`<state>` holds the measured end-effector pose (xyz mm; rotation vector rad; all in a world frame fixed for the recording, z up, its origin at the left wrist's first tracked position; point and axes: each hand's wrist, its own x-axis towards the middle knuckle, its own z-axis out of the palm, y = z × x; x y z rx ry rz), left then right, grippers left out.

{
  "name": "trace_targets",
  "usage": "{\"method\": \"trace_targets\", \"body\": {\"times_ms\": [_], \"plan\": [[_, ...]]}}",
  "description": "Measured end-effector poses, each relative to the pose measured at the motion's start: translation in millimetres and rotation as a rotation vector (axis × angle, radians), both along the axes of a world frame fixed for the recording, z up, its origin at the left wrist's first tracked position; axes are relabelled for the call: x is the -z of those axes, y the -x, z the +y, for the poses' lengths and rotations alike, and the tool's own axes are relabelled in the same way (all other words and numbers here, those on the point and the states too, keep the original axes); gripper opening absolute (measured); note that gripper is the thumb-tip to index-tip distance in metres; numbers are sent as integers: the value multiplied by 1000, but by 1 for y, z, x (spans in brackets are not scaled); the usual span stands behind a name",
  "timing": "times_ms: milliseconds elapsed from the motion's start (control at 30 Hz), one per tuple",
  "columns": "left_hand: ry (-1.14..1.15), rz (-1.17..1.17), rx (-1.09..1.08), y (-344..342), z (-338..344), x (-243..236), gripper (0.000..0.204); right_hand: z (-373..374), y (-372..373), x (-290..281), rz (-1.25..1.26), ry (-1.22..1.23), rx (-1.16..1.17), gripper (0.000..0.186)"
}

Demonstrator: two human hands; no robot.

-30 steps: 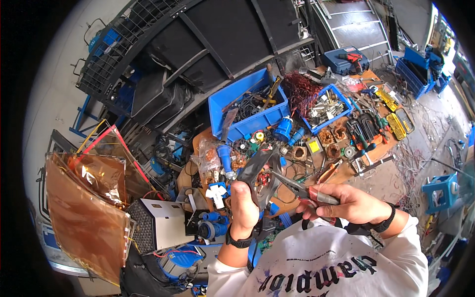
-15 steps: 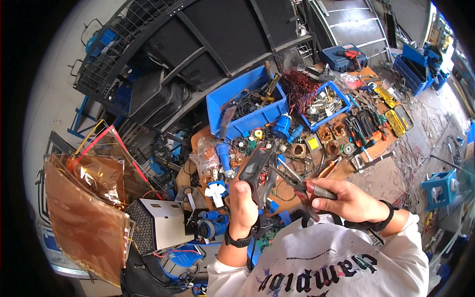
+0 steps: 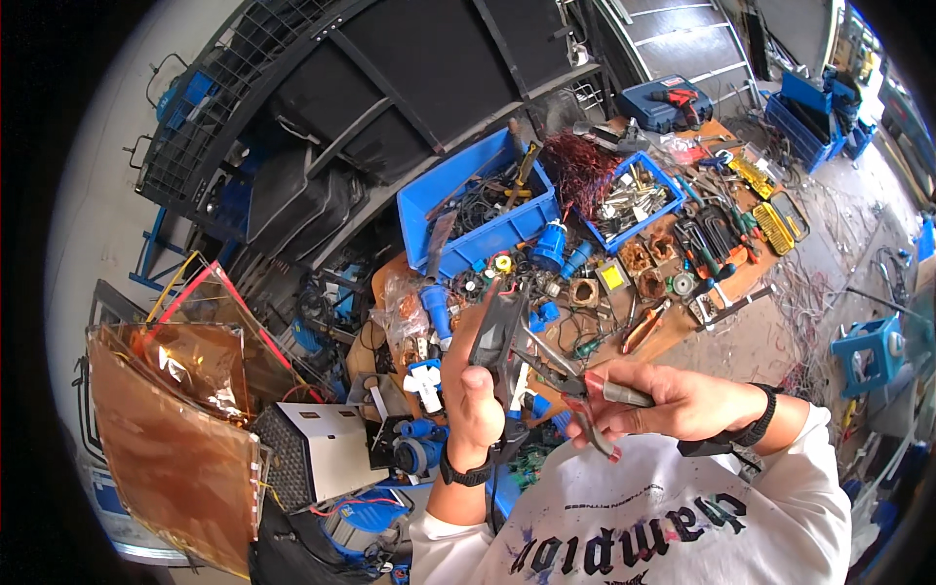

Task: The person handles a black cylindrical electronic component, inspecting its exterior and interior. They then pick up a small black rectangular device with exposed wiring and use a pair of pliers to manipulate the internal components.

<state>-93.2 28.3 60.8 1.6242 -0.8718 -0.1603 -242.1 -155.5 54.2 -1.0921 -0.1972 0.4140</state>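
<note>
My left hand (image 3: 475, 408) is closed around a dark, flat, boxy black part (image 3: 500, 327), held upright with its thumb toward me. Small red bits show at the part's upper end; its exact kind I cannot make out. In my right hand (image 3: 673, 398) is a pair of long-nosed pliers (image 3: 569, 382) with red and grey handles. The handles are spread, one pointing right under my fingers and one hanging down. The jaws point up and left, beside the black part's right side; whether they touch it I cannot tell.
Beyond my hands is a cluttered wooden bench (image 3: 726, 312). On it are a large blue crate (image 3: 478, 255) of cables, a smaller blue bin (image 3: 629, 234) of metal pieces, and red wire (image 3: 582, 175). Hand tools (image 3: 717, 239) lie at right; a copper-coloured sheet panel (image 3: 171, 439) stands at left.
The pliers have turned and moved slightly left; their handles now stand wider apart, with one swung downward. My left hand still holds the black part, and the view has shifted a little.
</note>
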Motion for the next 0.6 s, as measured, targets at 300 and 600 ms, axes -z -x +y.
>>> {"method": "trace_targets", "body": {"times_ms": [300, 600], "plan": [[-24, -112, -58, -7, -2, 9, 101, -14, 0, -30, -87, 424, 53, 49], [-108, -192, -99, -10, -3, 10, 106, -21, -8, -59, -116, 622, 37, 44]]}}
